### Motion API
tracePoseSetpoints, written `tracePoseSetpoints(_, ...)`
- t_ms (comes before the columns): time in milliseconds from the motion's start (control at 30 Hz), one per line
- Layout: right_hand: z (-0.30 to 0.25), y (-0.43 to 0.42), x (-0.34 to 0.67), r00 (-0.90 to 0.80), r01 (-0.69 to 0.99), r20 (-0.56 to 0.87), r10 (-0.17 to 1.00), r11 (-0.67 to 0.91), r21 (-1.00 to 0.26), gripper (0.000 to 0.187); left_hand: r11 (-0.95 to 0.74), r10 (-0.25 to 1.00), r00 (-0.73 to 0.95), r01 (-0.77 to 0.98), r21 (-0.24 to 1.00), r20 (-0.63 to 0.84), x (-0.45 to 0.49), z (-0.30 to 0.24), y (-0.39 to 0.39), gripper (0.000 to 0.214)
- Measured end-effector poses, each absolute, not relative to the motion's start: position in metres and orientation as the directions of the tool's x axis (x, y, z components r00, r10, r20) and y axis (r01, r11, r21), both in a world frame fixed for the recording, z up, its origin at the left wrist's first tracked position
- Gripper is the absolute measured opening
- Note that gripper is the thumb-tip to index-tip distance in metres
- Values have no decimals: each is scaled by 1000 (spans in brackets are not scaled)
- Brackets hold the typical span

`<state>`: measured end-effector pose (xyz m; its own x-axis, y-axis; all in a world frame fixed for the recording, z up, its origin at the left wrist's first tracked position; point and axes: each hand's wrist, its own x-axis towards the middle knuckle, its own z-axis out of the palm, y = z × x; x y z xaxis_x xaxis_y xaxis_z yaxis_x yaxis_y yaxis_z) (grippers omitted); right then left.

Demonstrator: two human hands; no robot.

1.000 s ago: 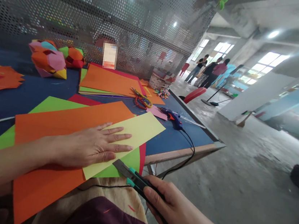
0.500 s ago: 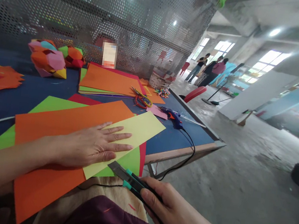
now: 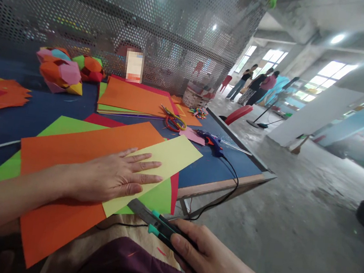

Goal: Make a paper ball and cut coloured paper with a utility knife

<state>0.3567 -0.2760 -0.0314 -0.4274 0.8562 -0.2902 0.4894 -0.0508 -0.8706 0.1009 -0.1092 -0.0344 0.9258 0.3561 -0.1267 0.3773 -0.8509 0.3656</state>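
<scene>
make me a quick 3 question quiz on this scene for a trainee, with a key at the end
1. True or false: the left hand lies palm down with fingers spread, partly on the pale yellow paper.

2. Multiple choice: besides black, which colour shows on the handle of the box cutter held in the right hand?
A) pink
B) teal green
C) white

3. Fill in the blank: in the picture, to the right of the scissors, lies a blue ____.

Key: 1. True. 2. B. 3. Glue gun.
</scene>
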Motion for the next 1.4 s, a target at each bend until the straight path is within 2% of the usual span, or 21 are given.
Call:
tracePoseSetpoints(267, -38, -277, 355, -436, 447, -232, 870, -14, -894, 39, -849, 367, 920, 392, 355, -139, 105, -31, -109, 48)
tracePoseSetpoints(600, -40, -277, 353, -449, 450, -237, 862, -11, -893, 45, -853, 362, 926, 376, 363, -109, 101, -30, -111, 48)
tracePoseSetpoints(767, -41, -277, 352, -454, 474, -224, 862, 21, -880, 41, -847, 365, 923, 384, 368, -121, 103, -29, -112, 48)
tracePoseSetpoints(933, -44, -278, 353, -426, 547, -278, 861, 0, -837, 45, -857, 358, 931, 359, 370, -75, 102, -30, -112, 47)
tracePoseSetpoints(1100, -45, -277, 353, -454, 526, -265, 851, 16, -851, 46, -863, 350, 934, 350, 365, -69, 102, -31, -111, 48)
tracePoseSetpoints(1400, -45, -277, 352, -449, 539, -302, 841, -16, -842, 50, -850, 359, 924, 382, 364, -130, 103, -28, -112, 49)
